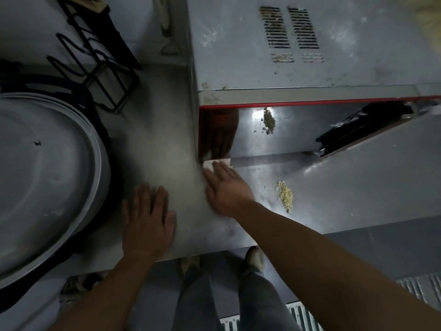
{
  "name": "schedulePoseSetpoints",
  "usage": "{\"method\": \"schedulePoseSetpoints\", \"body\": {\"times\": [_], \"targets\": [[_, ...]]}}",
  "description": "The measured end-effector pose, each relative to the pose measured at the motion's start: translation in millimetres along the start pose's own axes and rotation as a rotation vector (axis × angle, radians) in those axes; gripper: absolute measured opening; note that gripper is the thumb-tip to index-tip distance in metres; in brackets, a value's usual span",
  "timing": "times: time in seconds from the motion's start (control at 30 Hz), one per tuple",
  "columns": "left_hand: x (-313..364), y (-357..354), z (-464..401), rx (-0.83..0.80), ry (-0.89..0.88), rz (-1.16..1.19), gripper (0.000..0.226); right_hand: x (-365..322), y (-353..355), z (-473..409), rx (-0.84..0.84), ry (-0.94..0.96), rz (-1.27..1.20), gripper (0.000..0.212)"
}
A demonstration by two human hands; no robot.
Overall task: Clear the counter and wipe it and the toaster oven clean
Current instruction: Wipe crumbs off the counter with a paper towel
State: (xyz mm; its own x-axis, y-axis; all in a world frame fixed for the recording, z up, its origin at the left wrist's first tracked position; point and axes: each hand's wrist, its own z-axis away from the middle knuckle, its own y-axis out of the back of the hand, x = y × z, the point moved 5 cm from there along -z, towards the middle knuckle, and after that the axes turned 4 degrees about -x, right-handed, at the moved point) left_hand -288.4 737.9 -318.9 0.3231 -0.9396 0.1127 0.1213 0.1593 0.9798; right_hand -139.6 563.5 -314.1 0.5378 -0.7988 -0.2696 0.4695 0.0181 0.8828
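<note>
Both forearms reach over the steel counter [162,144]. Left hand [148,220] lies flat with fingers straight, holding nothing. Right hand [226,187] presses with straight fingers on a white cloth [210,164] at the toaster oven [310,56] corner. I judge the cloth soft and light, best held under the flat palm. Crumbs [285,195] lie nearby.

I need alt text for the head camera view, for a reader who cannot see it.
A person's right hand presses a white cloth on the steel counter beside the toaster oven; the left hand rests flat nearby. A crumb pile lies right of the cloth.
</note>
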Motion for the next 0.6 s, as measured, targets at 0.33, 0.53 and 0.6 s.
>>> {"method": "schedulePoseSetpoints", "body": {"times": [0.33,0.53,0.6], "targets": [[-3.1,0.4,2.3,0.014,0.024,-0.013,0.070,164.6,36.3,52.5,0.091,-0.444,-0.026,0.062],[-38.2,0.6,13.7,-0.005,0.129,-0.022,0.071,185.2,43.5,55.2,0.110,-0.577,-0.099,0.064],[-49.3,-0.7,18.3,-0.011,0.158,-0.025,0.072,155.3,43.7,52.1,0.139,-0.602,-0.137,0.063]]}}
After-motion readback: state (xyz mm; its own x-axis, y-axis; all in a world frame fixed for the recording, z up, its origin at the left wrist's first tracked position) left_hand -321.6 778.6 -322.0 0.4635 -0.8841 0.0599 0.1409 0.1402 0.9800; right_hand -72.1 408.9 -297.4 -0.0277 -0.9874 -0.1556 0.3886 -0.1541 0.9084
